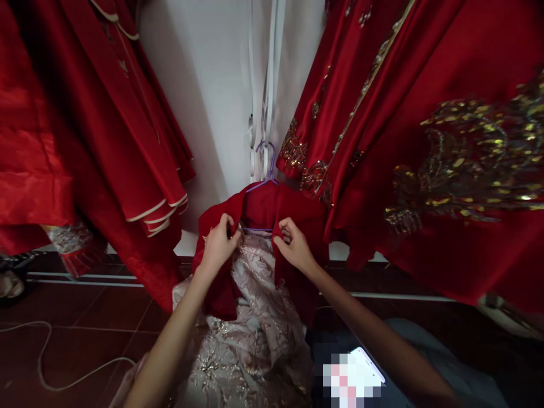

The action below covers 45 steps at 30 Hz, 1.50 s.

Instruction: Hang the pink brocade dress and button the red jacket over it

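Pale embroidered dress (255,328) spills nearest, tucked under one red jacket (263,207) on one purple hanger (260,183), centre, against the far wall (212,85). Left hand (219,245) pinches the jacket's left front edge, fingers closed tight; right hand (295,246) grips the right edge likewise. Red robes (106,124) hang left, a gold-embroidered gown (425,113) right.

red jacket (259,211), purple hanger (268,164) (gold-embroidered red gowns (425,141))

The red jacket (259,207) hides most of the purple hanger (271,168).
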### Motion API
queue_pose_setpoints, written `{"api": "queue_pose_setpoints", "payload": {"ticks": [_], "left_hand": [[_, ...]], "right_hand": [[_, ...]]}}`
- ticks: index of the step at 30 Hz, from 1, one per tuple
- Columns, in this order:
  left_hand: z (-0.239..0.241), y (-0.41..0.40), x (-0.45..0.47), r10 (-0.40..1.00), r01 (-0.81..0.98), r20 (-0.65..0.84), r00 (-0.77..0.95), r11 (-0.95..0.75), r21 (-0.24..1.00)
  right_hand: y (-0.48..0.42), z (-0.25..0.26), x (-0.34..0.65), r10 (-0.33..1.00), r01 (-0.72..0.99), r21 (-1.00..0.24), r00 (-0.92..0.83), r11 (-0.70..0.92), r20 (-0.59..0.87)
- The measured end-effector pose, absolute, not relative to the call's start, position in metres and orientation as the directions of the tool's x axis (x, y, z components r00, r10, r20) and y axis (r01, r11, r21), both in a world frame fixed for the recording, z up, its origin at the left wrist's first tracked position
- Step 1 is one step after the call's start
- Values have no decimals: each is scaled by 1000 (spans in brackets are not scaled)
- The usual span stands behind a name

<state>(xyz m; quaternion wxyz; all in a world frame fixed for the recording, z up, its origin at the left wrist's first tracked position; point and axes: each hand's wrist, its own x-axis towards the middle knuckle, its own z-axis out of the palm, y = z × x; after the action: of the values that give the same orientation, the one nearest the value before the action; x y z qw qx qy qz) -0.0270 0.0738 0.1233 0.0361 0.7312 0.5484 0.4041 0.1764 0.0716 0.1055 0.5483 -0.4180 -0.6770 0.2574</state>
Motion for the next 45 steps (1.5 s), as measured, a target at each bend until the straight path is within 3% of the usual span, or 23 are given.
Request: {"api": "queue_pose_setpoints", "payload": {"ticks": [3,7,10,14,17,19,24,32,36,45], "left_hand": [[112,69,-4,865,637,489,108,-438,634],[116,62,19,867,586,426,258,-491,645],[117,56,19,851,470,446,276,-525,710],[101,56,16,841,174,528,121,-541,823],[88,59,18,870,9,491,-50,-491,871],[85,60,19,895,-36,442,-58,-444,895],[90,60,11,938,-49,331,107,-328,944],[94,69,-3,876,209,406,262,-462,862],[100,77,-6,862,305,364,354,-474,826],[88,73,-9,906,152,299,300,-354,923]], "right_hand": [[75,102,167,862,211,-837,-85,506,500],[77,105,155,859,145,-848,-139,509,492],[74,109,159,865,40,-877,-190,479,464],[67,108,168,873,-39,-903,-240,427,424],[64,103,172,876,-47,-908,-243,417,415],[65,99,173,877,-39,-902,-218,430,427],[67,96,174,877,4,-889,-163,458,452],[67,98,170,879,125,-875,-167,469,447],[68,99,168,874,129,-868,-167,479,457],[67,91,170,885,121,-877,-36,465,464]]}}
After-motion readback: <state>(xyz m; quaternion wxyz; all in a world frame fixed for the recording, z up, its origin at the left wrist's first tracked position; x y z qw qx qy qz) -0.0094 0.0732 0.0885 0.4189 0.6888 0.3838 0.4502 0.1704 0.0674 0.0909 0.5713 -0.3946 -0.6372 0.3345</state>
